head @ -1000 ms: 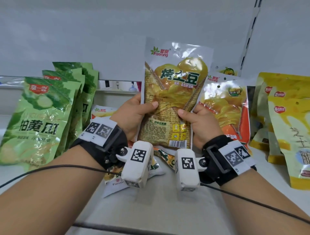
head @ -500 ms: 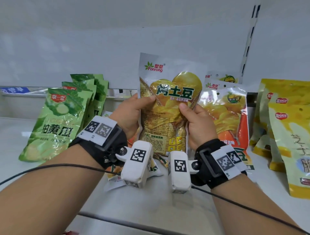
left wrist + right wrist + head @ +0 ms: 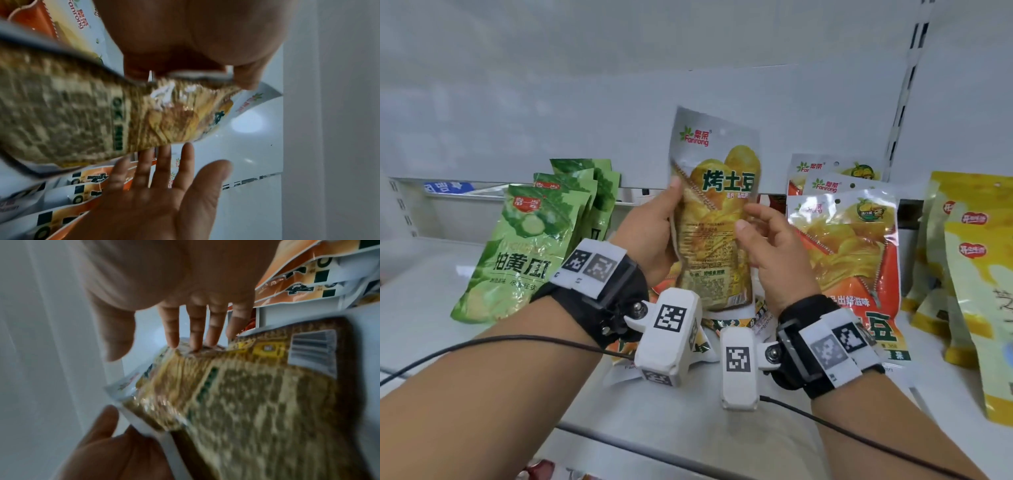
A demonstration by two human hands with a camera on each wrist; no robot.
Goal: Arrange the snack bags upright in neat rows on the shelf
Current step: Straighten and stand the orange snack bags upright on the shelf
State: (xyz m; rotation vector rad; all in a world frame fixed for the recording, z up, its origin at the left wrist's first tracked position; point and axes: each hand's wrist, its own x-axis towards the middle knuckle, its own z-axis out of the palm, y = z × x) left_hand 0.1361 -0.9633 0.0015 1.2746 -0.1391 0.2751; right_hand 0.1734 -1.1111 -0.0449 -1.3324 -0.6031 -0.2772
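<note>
Roasted-potato bag [image 3: 714, 212] held upright above shelf [image 3: 681, 411], centre of head view, print facing cam, slightly twisted. Not standing on shelf.

Left hand [image 3: 650, 236] clamps bag's left edge: thumb on front near top of potato graphic, fingers wrapped behind. Left wrist view confirms thumb tip [image 3: 245, 78] pinching the edge seam; pic blurred, bag contents not readable.

Right hand [image 3: 770, 253] just beside bag's right edge, fingers straight and spread. Head view: thumb tip [image 3: 743, 226] at or on bag front, contact unclear. Right wrist view: fingertips [image 3: 195, 344] appear to touch bag's far side, no curl round it. Not a grip.

Other stock on shelf:
- Green cucumber bags [image 3: 524, 246] at left, approx 3–4 in a row front to back, leaning back, upright-ish.
- Orange potato bags [image 3: 849, 246] just right of right hand, 3 stacked front to back, upright, same Fanrong brand as held bag.
- Yellow bags [image 3: 976, 281] far right, several, upright, partly cut off by frame edge.
- Loose bags [image 3: 726, 325] lying flat under the hands, mostly hidden by wrist cams; count can't be told.

Back panel [image 3: 551, 113] white, slotted upright post [image 3: 907, 102] at right. All bags sealed; contents seen only as printed pics.
</note>
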